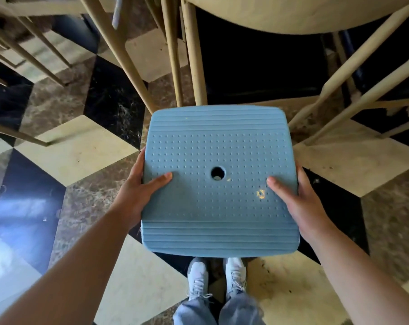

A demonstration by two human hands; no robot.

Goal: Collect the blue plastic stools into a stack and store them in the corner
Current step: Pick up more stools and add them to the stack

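Stool: I see one blue plastic stool (218, 181), seat up, raised above my shoes (218, 280).
Left hand (137, 193): grips its left edge, thumb on top.
Right hand (297, 202): grips the opposite edge likewise.
Beyond grip: beige chair legs (187, 55).

The floor (86, 146) is polished stone tiles in cream, black and brown marble — a cube pattern. Beige slanted chair legs (119, 50) stand ahead; pale daylight reflects at the left.

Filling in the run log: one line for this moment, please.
blue stool held by both sides | left hand grips left edge | right hand grips right edge | no stack visible
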